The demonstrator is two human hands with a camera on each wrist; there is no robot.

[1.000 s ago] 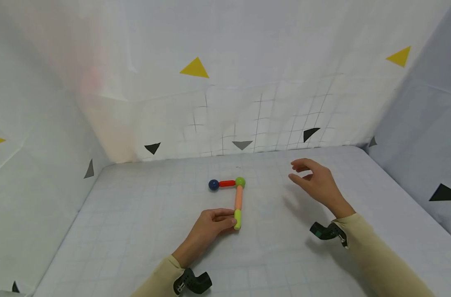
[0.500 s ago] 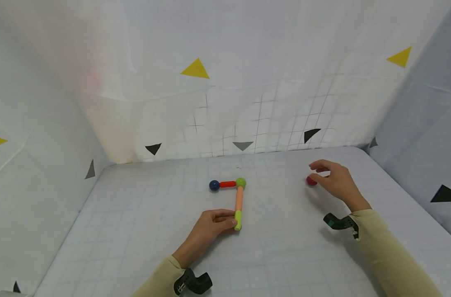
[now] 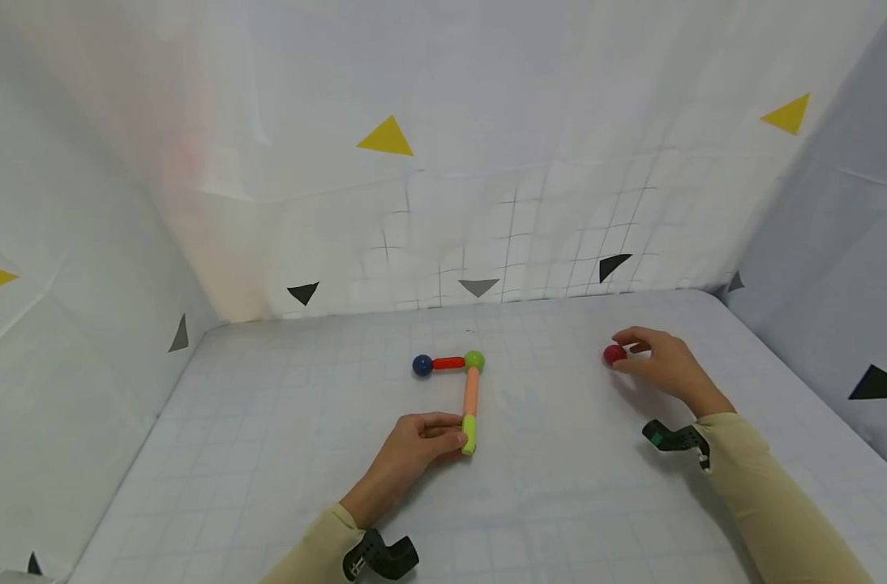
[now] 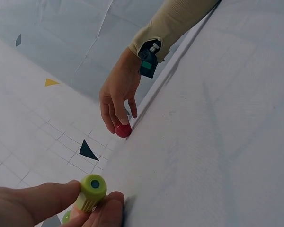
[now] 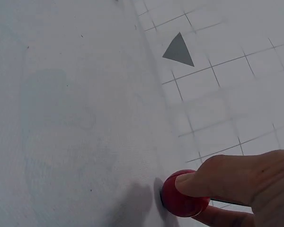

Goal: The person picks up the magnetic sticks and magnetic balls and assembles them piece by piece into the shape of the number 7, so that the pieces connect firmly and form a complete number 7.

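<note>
My left hand [image 3: 410,446] pinches a yellow-green magnetic stick [image 3: 469,438] between thumb and fingers; its round end [image 4: 94,184] shows a dark disc in the left wrist view. That stick lines up with an orange stick [image 3: 471,392], which meets a green ball [image 3: 475,361]. From there a red stick [image 3: 448,363] runs left to a dark blue ball [image 3: 422,366], making an angled chain. Over on the right, my right hand [image 3: 666,367] grips a red ball [image 3: 614,354]. In the right wrist view the thumb presses the ball [image 5: 173,201], with a finger behind it.
A white table [image 3: 546,487] with a faint grid lies under everything. White sheeting [image 3: 524,97] with yellow, black and grey triangles rises at the back and both sides. Each wrist carries a dark camera mount, such as the right one [image 3: 673,438].
My right hand has moved right to the red ball, which has come into sight, and its fingers have closed round it. My left hand and the chain have stayed in place.
</note>
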